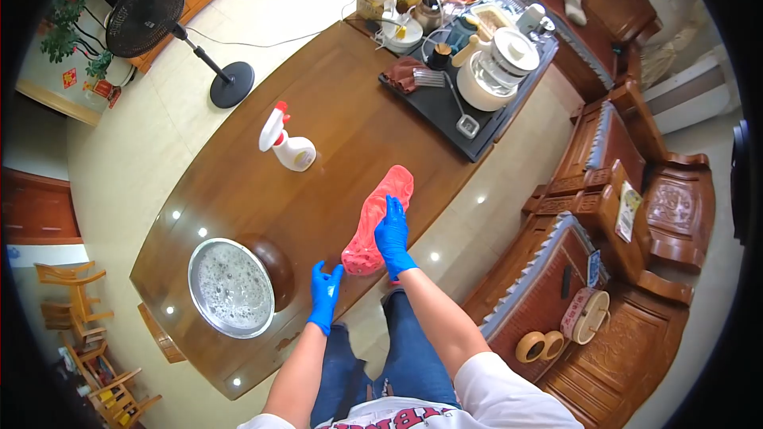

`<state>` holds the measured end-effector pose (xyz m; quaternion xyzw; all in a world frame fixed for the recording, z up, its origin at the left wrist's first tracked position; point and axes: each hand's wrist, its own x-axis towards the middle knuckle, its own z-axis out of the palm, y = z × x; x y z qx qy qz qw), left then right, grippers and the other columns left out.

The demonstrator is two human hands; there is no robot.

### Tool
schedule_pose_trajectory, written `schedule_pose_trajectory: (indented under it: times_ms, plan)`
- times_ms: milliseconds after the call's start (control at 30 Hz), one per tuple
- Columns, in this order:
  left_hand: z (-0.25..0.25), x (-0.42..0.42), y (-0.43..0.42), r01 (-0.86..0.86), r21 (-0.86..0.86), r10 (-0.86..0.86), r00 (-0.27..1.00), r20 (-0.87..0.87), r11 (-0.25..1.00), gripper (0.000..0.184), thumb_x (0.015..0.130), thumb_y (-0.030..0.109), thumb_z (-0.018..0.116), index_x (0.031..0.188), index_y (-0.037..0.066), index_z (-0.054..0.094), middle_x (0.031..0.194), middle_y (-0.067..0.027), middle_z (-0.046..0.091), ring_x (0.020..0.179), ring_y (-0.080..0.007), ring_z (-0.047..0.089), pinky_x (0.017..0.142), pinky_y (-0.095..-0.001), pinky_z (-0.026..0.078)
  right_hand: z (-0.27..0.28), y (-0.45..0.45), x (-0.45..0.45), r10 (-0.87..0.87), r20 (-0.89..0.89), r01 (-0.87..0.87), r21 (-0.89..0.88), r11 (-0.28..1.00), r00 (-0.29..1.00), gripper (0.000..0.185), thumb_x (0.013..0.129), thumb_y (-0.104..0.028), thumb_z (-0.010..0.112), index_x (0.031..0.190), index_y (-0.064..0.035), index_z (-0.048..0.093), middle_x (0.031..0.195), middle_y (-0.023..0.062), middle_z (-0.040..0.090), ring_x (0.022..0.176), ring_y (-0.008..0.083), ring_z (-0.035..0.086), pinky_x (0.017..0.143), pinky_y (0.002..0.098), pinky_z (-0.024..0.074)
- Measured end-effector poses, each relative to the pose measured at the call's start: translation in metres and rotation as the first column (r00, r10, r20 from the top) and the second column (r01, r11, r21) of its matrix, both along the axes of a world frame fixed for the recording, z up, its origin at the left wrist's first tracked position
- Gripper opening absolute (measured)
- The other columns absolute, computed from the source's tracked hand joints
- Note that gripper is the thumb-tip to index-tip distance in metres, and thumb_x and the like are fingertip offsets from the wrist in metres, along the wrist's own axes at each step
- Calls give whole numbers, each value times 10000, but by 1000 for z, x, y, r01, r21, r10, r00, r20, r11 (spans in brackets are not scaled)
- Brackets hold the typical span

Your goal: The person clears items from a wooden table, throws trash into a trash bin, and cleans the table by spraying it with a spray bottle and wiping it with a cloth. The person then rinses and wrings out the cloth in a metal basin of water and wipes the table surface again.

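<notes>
A wet-looking pinkish-red cloth [373, 218] lies stretched out and wrinkled on the wooden table [342, 103]. My right hand [393, 240], in a blue glove, rests along the cloth's right side with its fingers extended. Just off the near left end of the cloth is my left hand [325, 295], also blue-gloved, its thumb and fingers apart and nothing held. A metal basin [231, 288] of foamy water stands to the left of that hand. Farther up the table is a white spray bottle [290, 149] with a red nozzle, upright.
A black tray [445, 131] at the far right end carries a glass pot [486, 83], a brown cloth [402, 75], and other kitchen items. Carved wooden seats [556, 270] line the right side. A black standing fan [230, 83] stands beyond the table's left edge.
</notes>
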<state>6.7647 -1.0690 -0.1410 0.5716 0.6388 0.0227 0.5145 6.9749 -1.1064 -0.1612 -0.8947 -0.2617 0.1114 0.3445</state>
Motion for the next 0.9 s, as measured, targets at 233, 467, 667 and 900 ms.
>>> schedule_pose_trajectory:
  times_ms: [233,467,667,900]
  plan:
    - [21,19,27,-149,385,99,984,148,911,338,836,70,644,1169,69,581,964,-53,595,874,-142,560,785,-303,466,-37,33,-1,64,118,-8,-425,905,991,670,909,-385,455,1435,-24,250,1508,180,186,1412,311,131,1122,533,57]
    - [39,38,74,-268,478,190,960,206,836,306,831,36,635,1133,68,597,1052,-42,604,936,-152,573,816,-301,458,-64,148,173,474,461,-416,-228,880,750,534,912,-342,444,1385,-100,390,1461,117,335,1351,279,304,1111,509,148]
    - [51,83,154,-184,599,87,979,187,779,537,781,95,718,1260,51,479,1279,-99,491,1188,-201,450,981,-385,368,-85,217,215,371,454,-328,-174,928,810,432,907,-234,442,1296,-52,481,1336,169,471,1268,296,409,1096,491,207]
    - [46,126,218,-118,685,-81,965,251,719,909,628,240,862,1336,-26,358,1329,-173,426,1234,-261,406,1043,-382,313,-55,16,-18,692,342,-655,-235,718,636,483,881,-277,471,1295,-28,456,1271,155,484,1193,264,461,998,360,349]
